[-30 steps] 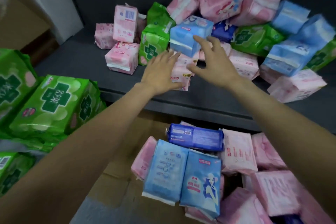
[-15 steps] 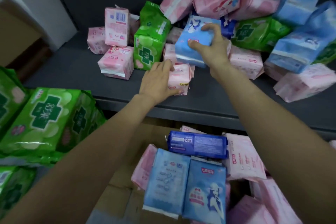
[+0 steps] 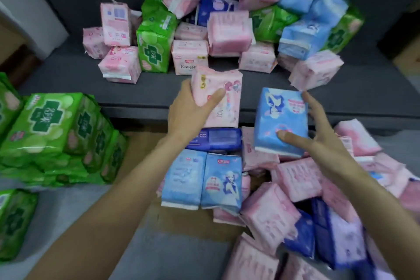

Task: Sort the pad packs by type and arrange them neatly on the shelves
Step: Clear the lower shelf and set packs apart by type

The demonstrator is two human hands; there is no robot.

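Head camera shows the left hand (image 3: 191,113) gripping a pink pad pack (image 3: 221,98) and the right hand (image 3: 318,141) clasping a light-blue pad pack (image 3: 280,120), both before the dark shelf (image 3: 141,88).

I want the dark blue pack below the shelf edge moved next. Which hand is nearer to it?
Left. The left hand, holding a pink pack, sits just above the dark blue pack; the right hand is off to its right, holding a light blue pack.

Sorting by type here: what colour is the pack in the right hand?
Light blue, in the head view: the pack held by the right hand.
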